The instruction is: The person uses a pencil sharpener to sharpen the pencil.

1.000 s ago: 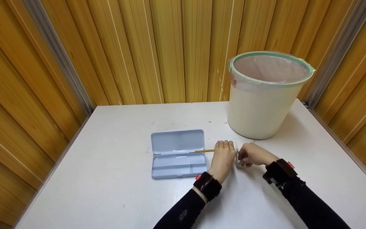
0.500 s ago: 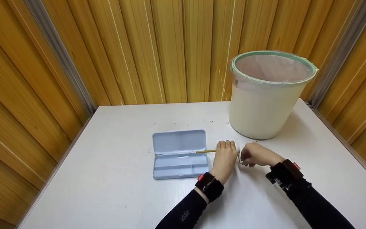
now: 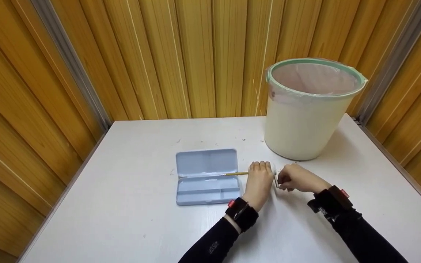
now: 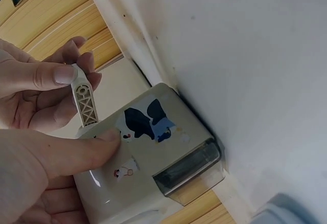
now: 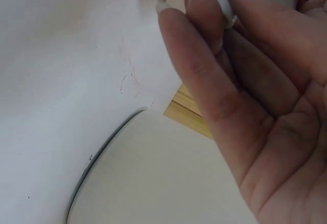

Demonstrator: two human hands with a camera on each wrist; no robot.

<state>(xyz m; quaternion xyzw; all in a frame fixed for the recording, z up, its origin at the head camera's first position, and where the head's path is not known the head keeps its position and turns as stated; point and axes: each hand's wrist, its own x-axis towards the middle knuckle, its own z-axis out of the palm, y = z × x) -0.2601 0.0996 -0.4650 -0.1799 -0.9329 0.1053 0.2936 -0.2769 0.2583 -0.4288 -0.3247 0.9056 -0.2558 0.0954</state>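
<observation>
My left hand (image 3: 258, 184) holds a white hand-crank pencil sharpener (image 4: 145, 155) against the table, its thumb pressing the body beside animal stickers. At the sharpener's end, a clear shavings drawer (image 4: 191, 175) shows in the left wrist view. My right hand (image 3: 300, 179) pinches the knob end of the small crank handle (image 4: 85, 101) on the other side. A yellow pencil (image 3: 236, 173) runs leftward from the left hand; its inner end is hidden behind the fingers. The pencil's outer end overlaps an open light-blue pencil case (image 3: 207, 192).
A large cream bin (image 3: 302, 124) with a green rim and a plastic liner stands on the white table (image 3: 122, 212), behind the right hand. Small specks of debris lie near the case and bin. Wood-look panels (image 3: 196, 58) surround the table's back and sides.
The head view has shifted slightly. My right wrist has eased a little to the right, while its fingers stay at the crank handle. The left hand keeps its grip on the sharpener.
</observation>
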